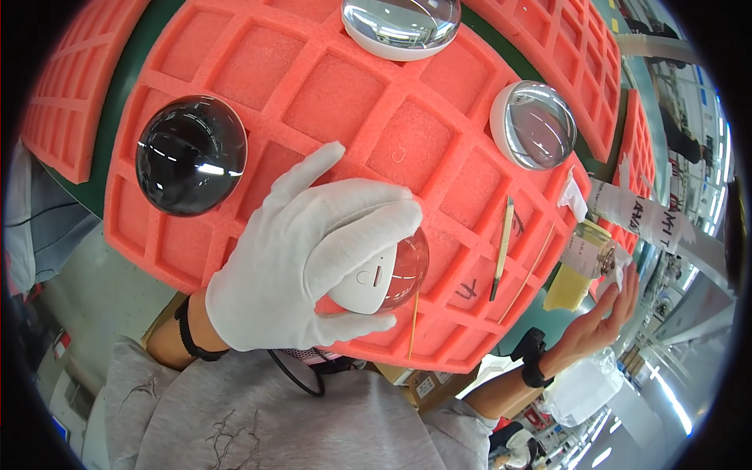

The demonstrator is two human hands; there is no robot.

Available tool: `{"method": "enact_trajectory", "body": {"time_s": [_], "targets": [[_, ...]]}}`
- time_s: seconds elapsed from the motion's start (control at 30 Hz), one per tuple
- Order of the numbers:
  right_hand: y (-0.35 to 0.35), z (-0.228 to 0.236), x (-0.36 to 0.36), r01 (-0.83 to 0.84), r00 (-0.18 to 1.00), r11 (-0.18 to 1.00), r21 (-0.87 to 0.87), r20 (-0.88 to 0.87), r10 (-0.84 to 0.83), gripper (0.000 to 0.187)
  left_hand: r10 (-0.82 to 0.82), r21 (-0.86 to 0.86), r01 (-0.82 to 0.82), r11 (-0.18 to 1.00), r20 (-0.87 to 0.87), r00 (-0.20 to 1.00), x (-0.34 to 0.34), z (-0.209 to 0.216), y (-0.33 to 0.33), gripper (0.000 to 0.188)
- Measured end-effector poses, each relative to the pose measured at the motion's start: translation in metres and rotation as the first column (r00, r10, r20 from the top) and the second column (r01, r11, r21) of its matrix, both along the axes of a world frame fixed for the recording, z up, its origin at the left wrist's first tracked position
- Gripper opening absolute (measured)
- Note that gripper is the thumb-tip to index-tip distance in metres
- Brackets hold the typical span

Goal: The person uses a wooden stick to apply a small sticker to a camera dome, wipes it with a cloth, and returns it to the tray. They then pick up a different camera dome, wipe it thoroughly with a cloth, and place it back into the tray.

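Observation:
My left hand (pixel 294 254), in a white glove, is closed around a white device (pixel 363 286) with a clear dome (pixel 411 266), held above the red foam tray (pixel 309 102). A small slot and a round mark show on the white face; the fingers hide part of it. My bare right hand (pixel 599 321) reaches out to the right, a white wipe (pixel 621 265) between its fingers, against the top of a clear bottle (pixel 589 249) of yellowish liquid. Whether the wipe touches the bottle, I cannot tell.
A dark dome (pixel 192 155) sits at the tray's left. Two clear domes with white bases, one at the far side (pixel 401 27) and one at the right (pixel 534 125), rest there too. A thin flat stick (pixel 502 249) and slim swabs (pixel 413 325) lie on the foam. More red trays (pixel 78 86) stand around.

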State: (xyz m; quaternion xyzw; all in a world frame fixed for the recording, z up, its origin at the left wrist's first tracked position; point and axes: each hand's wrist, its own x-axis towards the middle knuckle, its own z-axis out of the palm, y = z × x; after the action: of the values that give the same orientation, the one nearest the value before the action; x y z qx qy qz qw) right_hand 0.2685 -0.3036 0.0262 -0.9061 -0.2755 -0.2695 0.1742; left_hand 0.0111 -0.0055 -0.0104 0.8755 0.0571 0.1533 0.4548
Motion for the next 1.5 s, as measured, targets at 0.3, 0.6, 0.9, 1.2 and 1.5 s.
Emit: {"method": "enact_trajectory", "body": {"time_s": [0.3,0.6,0.9,1.2,1.5], "targets": [[0.000,0.005,-0.002,0.041,0.988,0.998,0.040,-0.151,-0.035,0.036,0.018,-0.003,-0.018,1.000,0.025,1.000,-0.002,-0.004,-0.002,0.086],[0.067,0.022,-0.123,-0.033,0.856,0.960,0.279,-0.488,0.172,0.046,0.090,0.118,-0.080,0.990,-0.077,0.993,0.004,-0.001,-0.011,0.086],[0.099,-0.006,-0.216,-0.590,0.736,0.791,-0.163,-0.511,0.444,0.055,0.116,0.160,-0.112,0.981,-0.013,0.993,0.003,-0.004,-0.011,0.066],[0.136,-0.001,-0.219,-0.476,0.821,0.813,-0.334,-0.500,0.275,0.081,0.115,0.113,-0.116,0.987,0.012,0.993,-0.003,-0.016,-0.013,0.059],[0.146,0.006,-0.204,-0.541,0.750,0.788,-0.295,-0.593,0.292,0.089,0.130,0.059,-0.130,0.990,0.008,0.991,-0.005,-0.019,-0.015,0.059]]}}
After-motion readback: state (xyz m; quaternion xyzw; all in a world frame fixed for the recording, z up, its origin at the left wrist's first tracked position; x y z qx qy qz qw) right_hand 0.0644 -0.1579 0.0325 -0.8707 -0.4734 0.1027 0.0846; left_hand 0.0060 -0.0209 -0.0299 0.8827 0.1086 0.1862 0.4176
